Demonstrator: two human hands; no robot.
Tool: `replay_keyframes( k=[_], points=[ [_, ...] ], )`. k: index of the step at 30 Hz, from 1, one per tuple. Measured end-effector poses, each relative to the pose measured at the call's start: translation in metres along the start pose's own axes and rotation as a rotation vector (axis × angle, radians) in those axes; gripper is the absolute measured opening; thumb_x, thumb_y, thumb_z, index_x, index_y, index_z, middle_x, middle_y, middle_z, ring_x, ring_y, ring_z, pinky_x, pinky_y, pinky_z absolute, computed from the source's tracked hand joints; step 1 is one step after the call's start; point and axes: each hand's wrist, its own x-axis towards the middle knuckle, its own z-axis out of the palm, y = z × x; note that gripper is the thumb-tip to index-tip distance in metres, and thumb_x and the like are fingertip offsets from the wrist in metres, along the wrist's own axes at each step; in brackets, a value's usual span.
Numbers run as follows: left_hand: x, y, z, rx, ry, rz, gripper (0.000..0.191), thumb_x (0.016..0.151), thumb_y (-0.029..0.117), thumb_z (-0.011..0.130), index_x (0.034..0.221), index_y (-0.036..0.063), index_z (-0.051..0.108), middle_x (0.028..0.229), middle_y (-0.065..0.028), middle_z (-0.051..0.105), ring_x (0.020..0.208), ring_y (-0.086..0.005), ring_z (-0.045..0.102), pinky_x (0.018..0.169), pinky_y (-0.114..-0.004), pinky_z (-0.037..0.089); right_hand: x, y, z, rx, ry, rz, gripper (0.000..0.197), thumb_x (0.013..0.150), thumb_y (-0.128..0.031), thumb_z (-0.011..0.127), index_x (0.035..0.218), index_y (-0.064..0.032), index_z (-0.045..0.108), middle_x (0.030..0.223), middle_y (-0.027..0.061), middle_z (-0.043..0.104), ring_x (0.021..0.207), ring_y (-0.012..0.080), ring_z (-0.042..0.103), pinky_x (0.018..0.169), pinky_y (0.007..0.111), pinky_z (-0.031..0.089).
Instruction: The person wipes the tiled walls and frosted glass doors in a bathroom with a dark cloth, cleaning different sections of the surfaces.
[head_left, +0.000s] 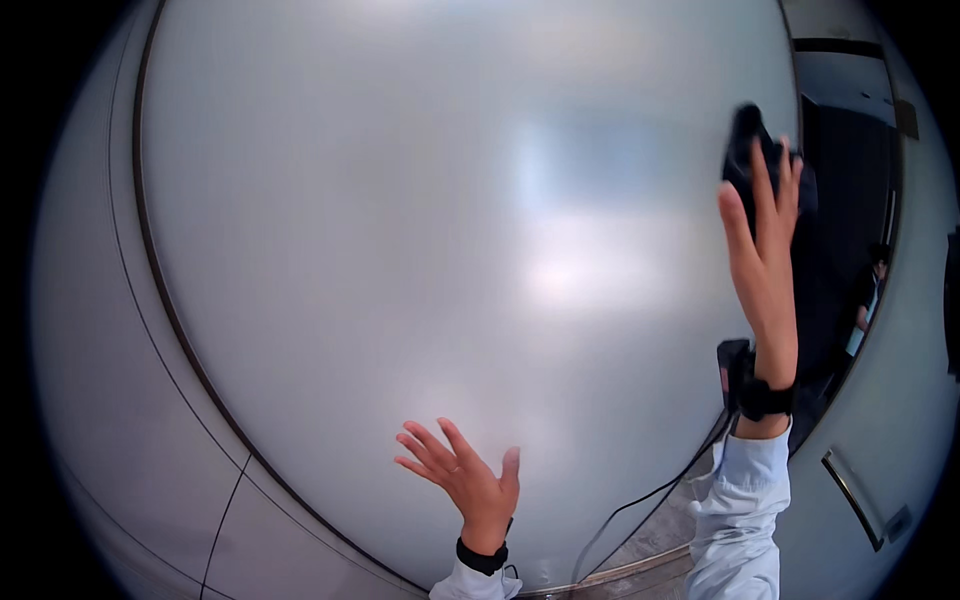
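Observation:
A large frosted glass panel (360, 247) stands upright before me and fills most of the view. My right hand (765, 240) reaches up to the panel's right edge, holding a black cloth (745, 142) under its spread fingers. Lower down, my left hand (476, 472) has its fingers apart with nothing in them. Whether that palm touches the glass I cannot tell. Both wrists wear black bands, and a small black device (733, 371) with a cable sits at the right wrist.
A dark opening (847, 172) lies beyond the panel's right edge, with a person (870, 300) partly visible in it. Farther right is a bar handle (853, 499) on a pale surface. Pale wall panels (142, 435) border the glass at left. The black cable (637, 501) hangs below my right wrist.

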Motion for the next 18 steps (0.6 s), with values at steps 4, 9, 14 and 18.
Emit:
replay_keyframes(
  k=[4,9,14,18],
  points=[
    [-0.010,0.014,-0.010,-0.063,-0.076,-0.004,0.081,0.090,0.057,0.037,0.146,0.0058,0.009,0.151,-0.0232,-0.001,0.139,-0.0399,-0.007,0.105,-0.060,-0.008,0.052,-0.093,0.037,0.086,0.120,-0.367,0.049,0.091,-0.031,0.053,0.138,-0.0241,0.041,0.142,0.0238,0.029,0.134,0.0421,0.021,0.108,0.051,0.017],
    [-0.032,-0.027,-0.023,-0.377,-0.188,-0.012,0.076,0.090,0.046,0.044,0.143,-0.0002,0.016,0.149,-0.0282,0.004,0.138,-0.0442,0.000,0.106,-0.060,0.000,0.024,-0.287,0.109,0.337,0.101,-0.476,0.046,0.081,-0.017,0.049,0.127,-0.0148,0.053,0.141,0.0172,0.036,0.136,0.0355,0.023,0.109,0.059,0.009],
    [-0.069,-0.108,-0.049,-0.487,-0.025,-0.274,0.081,0.090,0.055,0.039,0.143,-0.0020,0.015,0.148,-0.0291,0.010,0.137,-0.0452,0.008,0.108,-0.055,0.009,-0.023,-0.387,0.123,0.058,-0.161,-0.548,0.051,0.090,-0.027,0.043,0.139,-0.0149,0.037,0.148,0.0121,0.025,0.140,0.0297,0.014,0.110,0.058,0.001],
    [-0.034,-0.099,-0.083,-0.258,0.155,-0.200,0.070,0.096,0.047,0.033,0.141,-0.0049,0.020,0.147,-0.0273,0.016,0.137,-0.0410,0.015,0.109,-0.048,0.015,-0.063,-0.399,0.136,-0.076,-0.210,-0.387,0.052,0.090,-0.027,0.042,0.140,-0.0138,0.036,0.149,0.0105,0.023,0.140,0.0273,0.016,0.111,0.057,0.002]
  ],
)
